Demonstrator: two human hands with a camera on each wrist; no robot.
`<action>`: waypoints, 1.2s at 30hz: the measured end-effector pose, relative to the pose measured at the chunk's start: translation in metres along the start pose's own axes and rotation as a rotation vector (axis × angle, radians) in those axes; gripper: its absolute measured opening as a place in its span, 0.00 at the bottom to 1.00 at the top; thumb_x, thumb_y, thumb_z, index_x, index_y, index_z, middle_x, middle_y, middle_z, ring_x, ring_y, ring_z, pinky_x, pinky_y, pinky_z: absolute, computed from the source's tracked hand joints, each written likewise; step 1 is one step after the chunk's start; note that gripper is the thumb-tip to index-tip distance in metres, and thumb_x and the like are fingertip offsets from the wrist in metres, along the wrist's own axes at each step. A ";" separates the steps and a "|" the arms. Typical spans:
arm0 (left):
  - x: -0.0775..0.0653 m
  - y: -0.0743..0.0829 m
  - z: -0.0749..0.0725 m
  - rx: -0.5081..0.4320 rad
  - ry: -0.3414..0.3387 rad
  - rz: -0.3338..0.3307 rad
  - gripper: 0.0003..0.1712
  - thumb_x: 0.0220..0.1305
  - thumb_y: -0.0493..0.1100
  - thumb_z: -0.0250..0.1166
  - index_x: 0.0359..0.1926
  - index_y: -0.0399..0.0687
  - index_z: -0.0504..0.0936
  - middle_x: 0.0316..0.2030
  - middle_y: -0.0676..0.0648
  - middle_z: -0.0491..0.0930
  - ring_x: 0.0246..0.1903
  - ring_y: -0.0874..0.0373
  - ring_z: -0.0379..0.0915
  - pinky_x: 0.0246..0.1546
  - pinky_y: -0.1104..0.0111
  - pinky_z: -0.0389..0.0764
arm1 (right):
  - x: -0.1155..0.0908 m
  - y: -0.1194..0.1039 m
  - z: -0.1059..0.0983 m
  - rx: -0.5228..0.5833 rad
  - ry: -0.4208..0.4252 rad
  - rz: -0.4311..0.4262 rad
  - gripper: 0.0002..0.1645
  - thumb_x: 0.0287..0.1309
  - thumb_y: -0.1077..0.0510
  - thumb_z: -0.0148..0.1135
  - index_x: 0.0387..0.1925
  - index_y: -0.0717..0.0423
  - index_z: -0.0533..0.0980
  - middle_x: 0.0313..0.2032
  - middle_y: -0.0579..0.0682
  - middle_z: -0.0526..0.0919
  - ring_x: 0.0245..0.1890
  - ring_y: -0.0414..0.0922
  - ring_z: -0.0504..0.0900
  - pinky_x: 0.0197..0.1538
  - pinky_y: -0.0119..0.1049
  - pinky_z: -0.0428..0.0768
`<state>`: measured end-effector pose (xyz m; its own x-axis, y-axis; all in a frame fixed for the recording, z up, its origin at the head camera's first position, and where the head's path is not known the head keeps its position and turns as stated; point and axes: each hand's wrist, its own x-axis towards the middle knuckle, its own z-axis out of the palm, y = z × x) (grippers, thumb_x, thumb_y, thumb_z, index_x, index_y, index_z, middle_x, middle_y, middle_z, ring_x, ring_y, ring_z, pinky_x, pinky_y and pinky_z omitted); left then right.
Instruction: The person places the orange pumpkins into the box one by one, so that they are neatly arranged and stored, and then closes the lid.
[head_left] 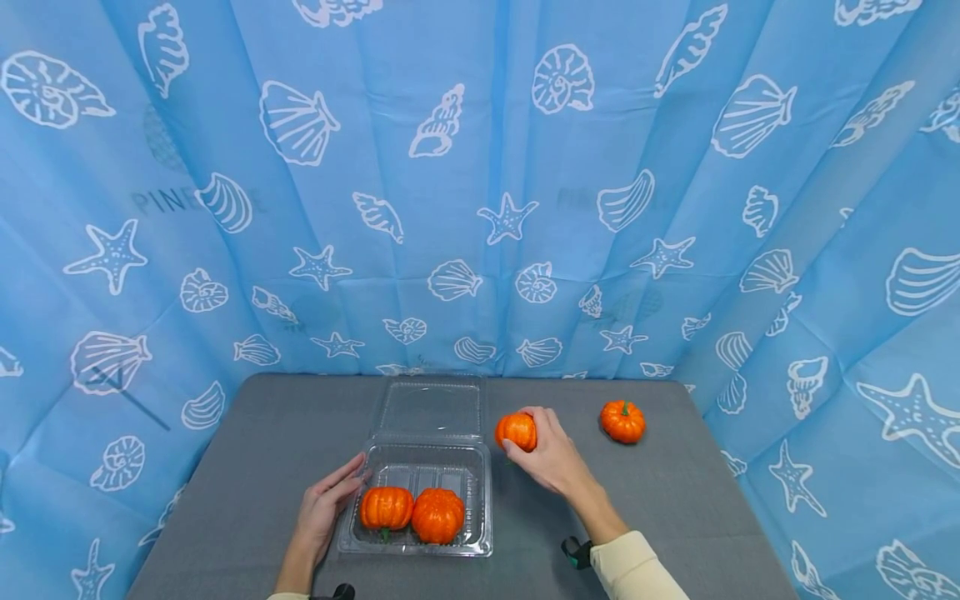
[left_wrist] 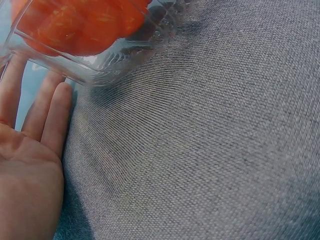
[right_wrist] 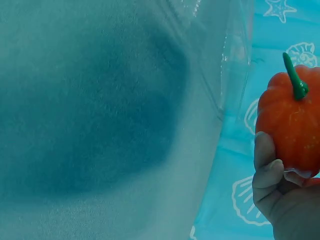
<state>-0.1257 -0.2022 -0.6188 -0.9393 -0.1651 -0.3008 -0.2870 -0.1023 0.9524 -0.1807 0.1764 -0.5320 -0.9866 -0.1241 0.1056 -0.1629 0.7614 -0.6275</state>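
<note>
A clear plastic clamshell container (head_left: 483, 500) stands on the table with its lid (head_left: 431, 408) folded back. Two small orange toy pumpkins (head_left: 438, 515) sit side by side in its front part. My left hand (head_left: 324, 504) rests against the container's left wall, fingers straight; in the left wrist view the fingers (left_wrist: 37, 110) lie along the plastic. To the right of the container, my right hand (head_left: 553, 457) grips another small pumpkin (head_left: 516, 431). The right wrist view shows that pumpkin (right_wrist: 295, 120) between thumb and fingers, its green stem pointing away from the palm.
One more pumpkin (head_left: 622, 422) lies at the back right of the grey cloth-covered table (head_left: 675, 517). A blue curtain (head_left: 480, 208) with white shell prints hangs behind and at both sides of the table.
</note>
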 end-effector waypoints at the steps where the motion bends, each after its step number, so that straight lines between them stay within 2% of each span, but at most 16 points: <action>1: 0.000 0.000 0.000 -0.003 -0.003 0.000 0.31 0.66 0.44 0.67 0.70 0.46 0.75 0.54 0.70 0.82 0.52 0.71 0.83 0.50 0.79 0.81 | 0.000 -0.001 0.000 0.005 -0.008 0.001 0.30 0.57 0.40 0.68 0.57 0.44 0.71 0.48 0.49 0.75 0.34 0.44 0.76 0.36 0.35 0.76; 10: 0.000 0.000 0.000 -0.006 0.000 -0.008 0.31 0.67 0.44 0.67 0.70 0.46 0.75 0.48 0.75 0.83 0.51 0.72 0.84 0.50 0.79 0.81 | -0.003 -0.015 0.005 -0.066 -0.033 -0.040 0.32 0.61 0.31 0.63 0.59 0.42 0.73 0.47 0.46 0.81 0.34 0.41 0.77 0.36 0.35 0.76; 14: -0.001 0.000 0.000 -0.007 -0.003 -0.015 0.31 0.67 0.45 0.67 0.70 0.47 0.75 0.50 0.74 0.83 0.51 0.72 0.83 0.51 0.79 0.81 | -0.005 -0.023 0.006 -0.031 -0.037 -0.040 0.33 0.60 0.30 0.64 0.58 0.42 0.74 0.47 0.46 0.82 0.38 0.41 0.77 0.38 0.36 0.77; 21: -0.001 0.002 0.000 0.000 -0.001 -0.015 0.31 0.66 0.45 0.67 0.69 0.48 0.76 0.59 0.63 0.82 0.54 0.68 0.83 0.51 0.78 0.81 | -0.006 -0.029 0.011 0.027 -0.043 -0.059 0.35 0.59 0.29 0.65 0.59 0.44 0.74 0.45 0.47 0.82 0.41 0.43 0.71 0.37 0.35 0.76; 24: -0.001 0.001 0.000 0.004 0.008 -0.010 0.31 0.66 0.45 0.67 0.69 0.47 0.76 0.58 0.64 0.82 0.53 0.68 0.84 0.50 0.79 0.81 | -0.007 -0.031 0.014 0.038 -0.060 -0.083 0.35 0.59 0.29 0.65 0.59 0.44 0.73 0.47 0.46 0.81 0.42 0.42 0.72 0.39 0.35 0.76; 30: -0.002 -0.003 0.000 -0.005 0.001 -0.011 0.29 0.68 0.43 0.66 0.69 0.48 0.76 0.63 0.57 0.80 0.54 0.66 0.84 0.50 0.78 0.82 | -0.012 -0.035 0.018 0.074 -0.102 -0.123 0.36 0.59 0.30 0.65 0.60 0.44 0.72 0.49 0.44 0.75 0.40 0.39 0.75 0.39 0.32 0.78; 36: 0.002 -0.004 -0.001 -0.014 -0.001 -0.003 0.30 0.66 0.44 0.67 0.69 0.47 0.77 0.59 0.63 0.82 0.52 0.69 0.84 0.50 0.78 0.81 | -0.013 -0.041 0.025 0.094 -0.122 -0.176 0.36 0.61 0.31 0.65 0.64 0.43 0.70 0.52 0.44 0.75 0.41 0.39 0.77 0.40 0.31 0.80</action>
<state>-0.1265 -0.2030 -0.6231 -0.9387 -0.1635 -0.3036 -0.2873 -0.1161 0.9508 -0.1613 0.1311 -0.5273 -0.9352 -0.3296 0.1294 -0.3261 0.6591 -0.6777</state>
